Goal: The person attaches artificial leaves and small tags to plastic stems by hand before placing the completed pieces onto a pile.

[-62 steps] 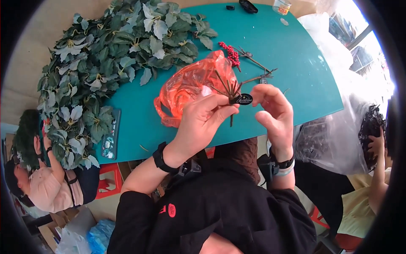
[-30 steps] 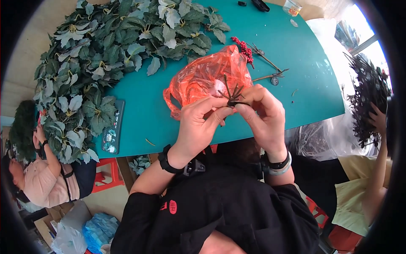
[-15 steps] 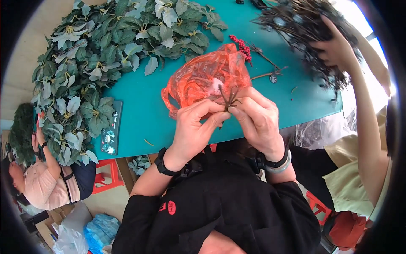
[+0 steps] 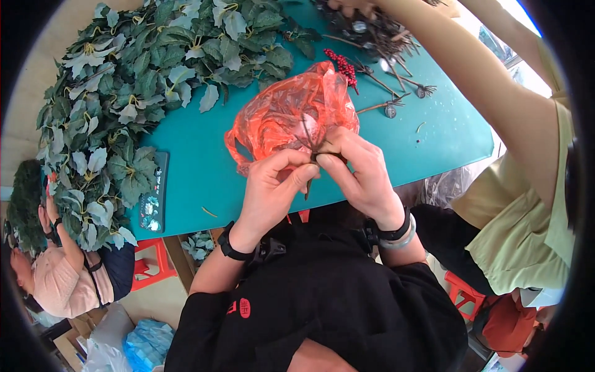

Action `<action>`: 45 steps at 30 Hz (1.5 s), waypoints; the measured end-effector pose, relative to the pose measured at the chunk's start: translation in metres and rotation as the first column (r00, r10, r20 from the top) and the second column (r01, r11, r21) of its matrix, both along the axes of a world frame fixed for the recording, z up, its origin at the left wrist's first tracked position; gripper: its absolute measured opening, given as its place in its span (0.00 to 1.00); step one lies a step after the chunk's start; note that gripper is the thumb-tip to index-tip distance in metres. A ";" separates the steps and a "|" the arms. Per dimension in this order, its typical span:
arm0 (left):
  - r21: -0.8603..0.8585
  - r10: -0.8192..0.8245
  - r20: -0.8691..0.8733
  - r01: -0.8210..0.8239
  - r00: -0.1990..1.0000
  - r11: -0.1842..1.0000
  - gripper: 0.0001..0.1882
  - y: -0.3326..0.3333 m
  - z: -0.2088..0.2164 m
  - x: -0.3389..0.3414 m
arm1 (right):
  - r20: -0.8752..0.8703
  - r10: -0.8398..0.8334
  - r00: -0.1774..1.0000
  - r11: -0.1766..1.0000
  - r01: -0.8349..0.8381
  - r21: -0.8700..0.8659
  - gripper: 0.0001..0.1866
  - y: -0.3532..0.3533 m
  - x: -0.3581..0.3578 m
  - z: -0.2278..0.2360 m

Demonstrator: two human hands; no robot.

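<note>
My left hand (image 4: 276, 189) and my right hand (image 4: 361, 177) meet above the table's near edge, fingertips pinched together on a small brown branching twig (image 4: 314, 147). Its thin prongs spread away from me, and a short stem end points down between the hands. My fingertips cover much of the joint. Just beyond them lies a crumpled orange-red plastic bag (image 4: 263, 118) with something pale showing through it. A sprig of red berries (image 4: 342, 67) rests at the bag's far right, beside several loose brown twigs (image 4: 375, 106) with round dark tags.
Piled artificial green leaves (image 4: 139, 80) cover the table's left and far side. A dark decorated flat case (image 4: 155, 192) lies at the left edge. A co-worker's arm (image 4: 489, 93) reaches across from the right to a dark twig bundle (image 4: 365, 31). Another person (image 4: 71, 282) sits at left.
The co-worker's arms and the dark twig bundle have moved from the right side to the far middle of the table. More tagged twigs now show. My hands keep their pinch on the twig.
</note>
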State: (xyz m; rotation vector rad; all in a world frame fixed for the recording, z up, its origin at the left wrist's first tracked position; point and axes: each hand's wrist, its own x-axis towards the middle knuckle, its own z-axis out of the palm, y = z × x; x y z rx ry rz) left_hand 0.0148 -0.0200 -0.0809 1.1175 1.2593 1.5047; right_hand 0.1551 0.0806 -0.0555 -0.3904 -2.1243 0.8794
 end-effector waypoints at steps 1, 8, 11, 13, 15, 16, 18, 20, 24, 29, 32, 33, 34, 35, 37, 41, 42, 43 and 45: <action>-0.017 0.004 0.050 -0.003 0.999 1.000 0.06 -0.001 -0.001 0.000 | 0.001 0.011 1.000 0.995 -0.011 -0.095 0.03 0.002 0.002 0.001; -0.008 0.018 0.104 -0.018 0.994 1.000 0.06 0.000 -0.004 -0.001 | 0.210 -0.127 0.970 0.900 0.201 -0.386 0.08 0.022 0.032 0.001; -0.020 0.024 0.114 -0.022 0.993 1.000 0.06 0.000 -0.003 -0.002 | 0.307 -0.238 0.921 0.893 0.332 -0.303 0.10 0.027 0.040 -0.003; -0.021 0.030 0.118 -0.027 0.993 0.999 0.07 -0.001 -0.003 -0.002 | 0.323 -0.391 0.862 0.880 0.453 -0.142 0.10 0.041 0.045 -0.003; -0.025 0.031 0.115 -0.029 0.993 0.999 0.07 -0.001 -0.004 -0.003 | 0.308 -0.535 0.787 0.830 0.557 0.020 0.11 0.060 0.054 -0.007; -0.027 0.031 0.111 -0.028 0.993 0.999 0.07 -0.002 -0.004 -0.004 | 0.325 -0.603 0.728 0.793 0.589 0.153 0.11 0.071 0.062 -0.015; -0.030 0.033 0.102 -0.030 0.994 0.999 0.07 -0.002 -0.002 -0.004 | 0.320 -0.733 0.601 0.679 0.610 0.409 0.13 0.088 0.072 -0.030; -0.035 0.033 0.103 -0.030 0.994 0.999 0.08 -0.003 0.000 -0.004 | 0.340 -0.734 0.588 0.678 0.607 0.413 0.13 0.094 0.070 -0.038; 0.005 0.049 0.023 -0.049 0.999 0.999 0.09 -0.003 -0.001 -0.005 | 0.409 -0.732 0.545 0.681 0.612 0.402 0.15 0.105 0.069 -0.045; 0.076 0.015 0.085 -0.022 0.996 0.997 0.11 -0.002 -0.006 -0.008 | 0.439 -0.658 0.612 0.745 0.613 0.263 0.13 0.121 0.070 -0.057; 0.082 0.023 0.106 -0.032 0.994 0.996 0.09 0.000 -0.006 -0.007 | 0.410 -0.586 0.698 0.792 0.599 0.112 0.11 0.123 0.075 -0.055; 0.086 0.027 0.117 -0.037 0.993 0.996 0.09 0.000 -0.005 -0.006 | 0.391 -0.542 0.744 0.807 0.590 -0.005 0.10 0.122 0.078 -0.053; 0.089 0.026 0.118 -0.037 0.993 0.995 0.09 -0.001 -0.004 -0.007 | 0.363 -0.499 0.787 0.812 0.571 -0.121 0.09 0.120 0.081 -0.050; 0.076 0.056 0.147 -0.068 0.987 0.995 0.08 -0.002 -0.003 -0.008 | 0.362 -0.501 0.786 0.812 0.572 -0.116 0.09 0.116 0.082 -0.046; 0.050 0.110 0.208 -0.123 0.972 0.991 0.07 -0.001 -0.001 -0.010 | 0.298 -0.323 0.898 0.802 0.427 -0.417 0.07 0.094 0.076 -0.031; 0.293 0.195 0.080 -0.210 0.978 0.933 0.06 0.013 0.006 -0.006 | 0.191 -0.119 0.974 0.766 0.212 -0.607 0.06 0.058 0.066 -0.001; 0.293 0.187 0.083 -0.203 0.979 0.934 0.06 0.016 0.009 -0.007 | 0.161 -0.047 0.986 0.763 0.139 -0.632 0.05 0.051 0.063 0.005; 0.265 0.135 0.038 -0.140 0.990 0.954 0.07 0.018 0.013 -0.008 | 0.160 -0.052 0.986 0.762 0.143 -0.631 0.05 0.045 0.062 0.011; 0.201 0.020 -0.049 -0.009 0.999 0.979 0.10 0.026 0.020 -0.010 | 0.103 -0.047 0.994 0.752 0.103 -0.651 0.06 0.036 0.063 0.022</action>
